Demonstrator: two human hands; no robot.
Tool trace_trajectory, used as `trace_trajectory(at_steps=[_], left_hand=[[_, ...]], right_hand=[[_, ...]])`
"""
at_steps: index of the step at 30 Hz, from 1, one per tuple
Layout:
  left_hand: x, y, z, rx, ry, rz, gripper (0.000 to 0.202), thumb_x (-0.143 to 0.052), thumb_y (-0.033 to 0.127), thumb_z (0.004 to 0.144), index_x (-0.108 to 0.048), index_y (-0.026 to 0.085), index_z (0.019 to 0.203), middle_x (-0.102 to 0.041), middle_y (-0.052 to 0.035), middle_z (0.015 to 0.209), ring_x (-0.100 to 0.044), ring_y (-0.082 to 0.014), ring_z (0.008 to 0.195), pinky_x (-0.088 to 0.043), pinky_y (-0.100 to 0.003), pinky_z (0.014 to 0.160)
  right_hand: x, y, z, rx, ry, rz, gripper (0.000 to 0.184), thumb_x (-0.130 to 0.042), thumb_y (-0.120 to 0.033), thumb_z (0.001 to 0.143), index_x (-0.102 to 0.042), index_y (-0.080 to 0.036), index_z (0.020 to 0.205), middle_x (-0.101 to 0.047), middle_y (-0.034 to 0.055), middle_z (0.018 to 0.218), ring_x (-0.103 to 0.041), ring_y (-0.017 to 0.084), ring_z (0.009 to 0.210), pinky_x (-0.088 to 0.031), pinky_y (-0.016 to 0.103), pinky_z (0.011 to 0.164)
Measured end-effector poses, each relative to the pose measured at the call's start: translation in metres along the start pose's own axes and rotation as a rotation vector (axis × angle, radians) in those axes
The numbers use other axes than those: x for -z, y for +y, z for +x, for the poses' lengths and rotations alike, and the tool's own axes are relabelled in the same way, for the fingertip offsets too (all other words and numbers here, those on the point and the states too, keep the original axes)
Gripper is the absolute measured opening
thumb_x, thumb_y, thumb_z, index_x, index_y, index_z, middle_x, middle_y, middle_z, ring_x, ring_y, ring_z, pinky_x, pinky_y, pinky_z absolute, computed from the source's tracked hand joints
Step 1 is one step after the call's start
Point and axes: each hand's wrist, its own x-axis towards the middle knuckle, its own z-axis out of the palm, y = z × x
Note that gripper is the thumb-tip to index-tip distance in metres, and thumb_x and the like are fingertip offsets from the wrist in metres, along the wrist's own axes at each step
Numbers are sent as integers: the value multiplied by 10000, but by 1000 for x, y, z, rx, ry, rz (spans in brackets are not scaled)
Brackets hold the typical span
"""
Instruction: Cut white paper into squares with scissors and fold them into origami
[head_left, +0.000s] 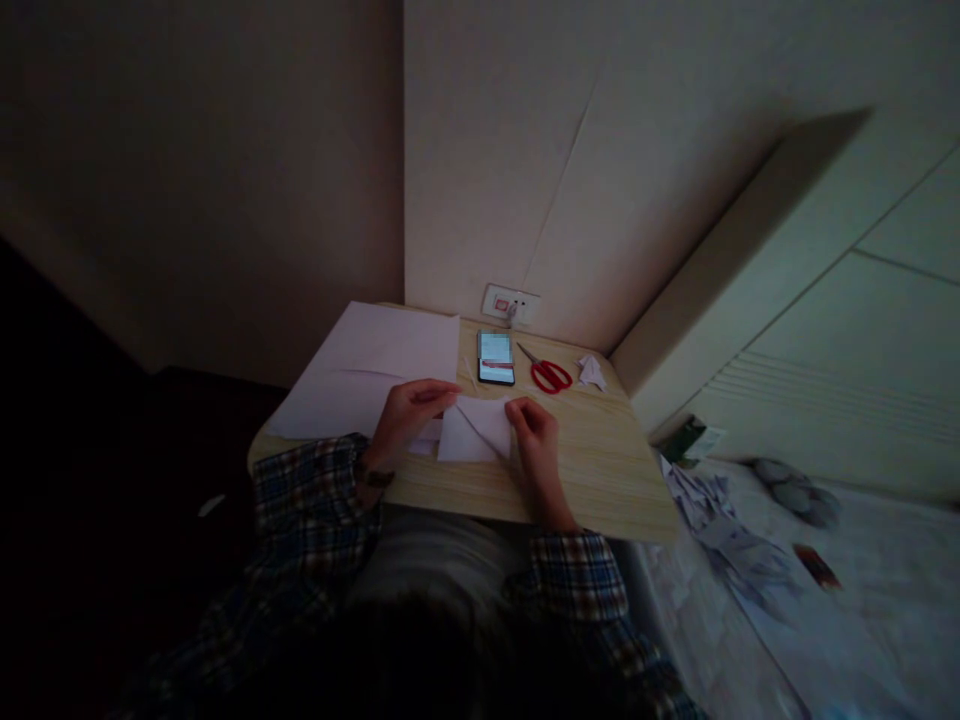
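Note:
A small square sheet of white paper (469, 435) with a diagonal crease or fold is held up above the near part of the table. My left hand (411, 415) pinches its upper left corner between thumb and fingers. At the upper right corner, my right hand (534, 430) grips the paper in the same way. Beyond the paper lies a phone (496, 358) with its screen lit. Red-handled scissors (546, 372) rest to the right of the phone, blades pointing away to the left. Farther right sits a small folded paper piece (592, 372).
Large white sheets (375, 345) cover the left side of the wooden table (600, 470). A wall socket (511, 304) with a plug is behind the phone. On the bed (862, 530) at right lie crumpled papers (720, 515) and a grey rounded object (793, 492).

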Motion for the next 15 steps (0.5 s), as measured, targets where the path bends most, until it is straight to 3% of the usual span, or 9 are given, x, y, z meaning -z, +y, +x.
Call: trace_trajectory(at_steps=[8, 15], left_hand=[[-5, 9, -2, 53, -102, -12, 546, -761, 339, 632, -635, 140, 1125, -712, -5, 722, -668, -175, 709, -531, -261, 647], [-9, 7, 0, 93, -207, -17, 598, -808, 243, 525, -629, 134, 1086, -726, -37, 842, -677, -203, 754, -532, -274, 645]], right_hand=[[3, 1, 0, 5, 67, -14, 236, -566, -361, 809, -559, -202, 633, -507, -30, 594, -430, 142, 587, -318, 269, 548], [-6, -3, -2, -1, 44, 5, 237, -569, -361, 807, -576, -193, 639, -534, -22, 602, -459, 145, 590, -341, 267, 550]])
